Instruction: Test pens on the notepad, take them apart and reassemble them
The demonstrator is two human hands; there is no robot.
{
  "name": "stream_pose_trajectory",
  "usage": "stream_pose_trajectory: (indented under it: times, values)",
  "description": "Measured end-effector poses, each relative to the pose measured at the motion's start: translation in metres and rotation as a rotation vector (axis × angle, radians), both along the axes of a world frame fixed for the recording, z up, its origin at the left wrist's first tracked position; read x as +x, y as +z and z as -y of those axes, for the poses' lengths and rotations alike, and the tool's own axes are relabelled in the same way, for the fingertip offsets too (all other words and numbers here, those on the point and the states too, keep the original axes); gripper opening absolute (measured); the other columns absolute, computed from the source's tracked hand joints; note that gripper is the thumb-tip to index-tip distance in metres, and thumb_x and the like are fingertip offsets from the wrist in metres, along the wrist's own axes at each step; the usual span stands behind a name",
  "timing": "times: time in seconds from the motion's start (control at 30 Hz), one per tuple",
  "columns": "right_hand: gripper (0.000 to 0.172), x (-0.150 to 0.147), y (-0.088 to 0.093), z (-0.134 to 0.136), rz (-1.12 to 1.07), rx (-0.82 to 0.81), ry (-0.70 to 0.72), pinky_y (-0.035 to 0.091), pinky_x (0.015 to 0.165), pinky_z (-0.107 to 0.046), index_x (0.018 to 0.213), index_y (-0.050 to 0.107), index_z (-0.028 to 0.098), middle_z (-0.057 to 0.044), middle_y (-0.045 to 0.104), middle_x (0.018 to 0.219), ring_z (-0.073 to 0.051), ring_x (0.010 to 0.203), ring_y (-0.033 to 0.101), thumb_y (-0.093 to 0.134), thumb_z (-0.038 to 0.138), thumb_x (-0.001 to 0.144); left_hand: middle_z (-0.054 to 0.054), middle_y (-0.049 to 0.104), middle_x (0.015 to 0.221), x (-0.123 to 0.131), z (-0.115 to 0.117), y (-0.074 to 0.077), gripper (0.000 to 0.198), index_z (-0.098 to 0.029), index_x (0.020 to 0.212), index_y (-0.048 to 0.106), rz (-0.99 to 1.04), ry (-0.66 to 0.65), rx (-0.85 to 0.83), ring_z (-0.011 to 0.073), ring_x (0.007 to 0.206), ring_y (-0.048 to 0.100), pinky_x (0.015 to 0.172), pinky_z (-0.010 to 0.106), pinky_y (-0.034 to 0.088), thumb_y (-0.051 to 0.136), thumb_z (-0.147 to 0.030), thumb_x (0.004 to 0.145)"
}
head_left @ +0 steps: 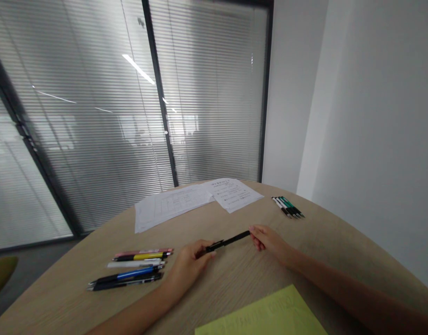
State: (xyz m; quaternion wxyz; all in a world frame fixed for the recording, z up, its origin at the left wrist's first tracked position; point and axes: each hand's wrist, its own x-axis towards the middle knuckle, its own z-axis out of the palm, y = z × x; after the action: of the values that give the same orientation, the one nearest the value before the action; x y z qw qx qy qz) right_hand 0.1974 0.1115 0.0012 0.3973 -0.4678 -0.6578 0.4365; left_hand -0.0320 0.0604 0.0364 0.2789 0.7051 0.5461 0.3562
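A black pen (233,239) is held between my two hands over the middle of the table. My left hand (189,264) is closed around its left end, where a clip shows. The fingertips of my right hand (268,241) pinch the other end, with the remaining fingers curled under. Left of my left hand lies a row of several pens: a pink pen (144,252), a black and yellow pen (142,256), a white pen (133,264), a blue and black pen (125,275) and a black pen with a clip (126,282).
Several white and green pens (287,207) lie side by side at the right. Printed white sheets (175,204) spread along the far edge of the round wooden table (186,223). A yellow paper (266,316) with faint writing lies at the near edge. Behind stands a glass partition with blinds (214,93).
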Motion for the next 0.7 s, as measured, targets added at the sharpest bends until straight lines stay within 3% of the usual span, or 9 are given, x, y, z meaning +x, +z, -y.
stream_pose_trajectory:
  times: [0.23,0.4,0.7]
  values:
    - [0.043,0.005,-0.006,-0.004,0.010,0.046,0.009,0.032,0.046,-0.022,0.056,0.043,0.019,0.005,0.041,0.047,-0.008,0.043,0.039,0.038,0.057,0.075,-0.002,0.060,0.059,0.002,0.008,0.008,0.023,-0.020,0.079,0.063,-0.095,-0.058,-0.013,0.0151,0.051,0.051,0.051,0.022,0.038,0.048,-0.034,0.069]
    - [0.043,0.004,-0.005,-0.003,0.045,0.072,0.014,0.032,0.049,-0.023,0.056,0.043,0.019,0.004,0.041,0.048,-0.009,0.045,0.039,0.037,0.057,0.076,-0.002,0.054,0.047,0.004,0.010,0.011,0.033,-0.019,0.055,0.056,-0.108,-0.091,-0.050,0.0136,0.045,0.049,0.049,0.022,0.036,0.040,-0.042,0.074]
    - [0.034,0.001,-0.001,0.001,0.043,0.088,0.028,0.030,0.048,-0.021,0.063,0.047,0.019,0.005,0.042,0.052,-0.009,0.048,0.040,0.045,0.052,0.073,-0.006,0.046,0.039,-0.002,-0.012,-0.009,0.047,-0.018,0.061,0.047,0.262,-0.012,-0.298,0.0089,0.033,0.040,0.037,0.019,0.025,0.038,-0.064,0.065]
